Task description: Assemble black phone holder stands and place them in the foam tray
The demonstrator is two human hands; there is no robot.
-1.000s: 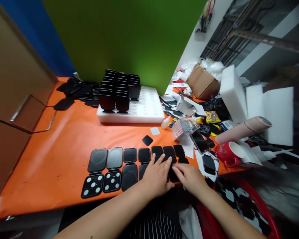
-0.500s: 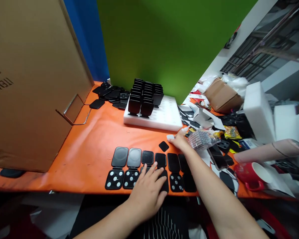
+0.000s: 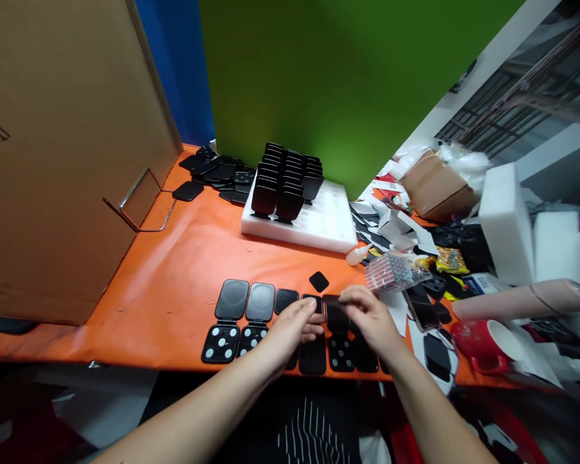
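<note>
Orange covering (image 3: 183,270) spreads across the table before an upright green panel (image 3: 343,84). On the left, a tall cardboard box (image 3: 72,167) carries dark print reading "ITEM", close to the frame's edge. Print on the blue-and-white packet (image 3: 484,283) at right is too small to read.

Along the near edge, black hinged cases lie open in a row; the dotted case (image 3: 341,354) sits between the hands, its long axis running away from the person, lid (image 3: 337,319) at the far end, pale-dotted base towards the body. The left hand (image 3: 285,332) is just beside it, thumb and fingers loosely spread. The right hand (image 3: 374,322) curls at the lid's far edge; blur makes it hard to tell whether its fingertips are closed on it. Beyond the row lies a black square (image 3: 319,281), one corner pointing towards the person.
</note>
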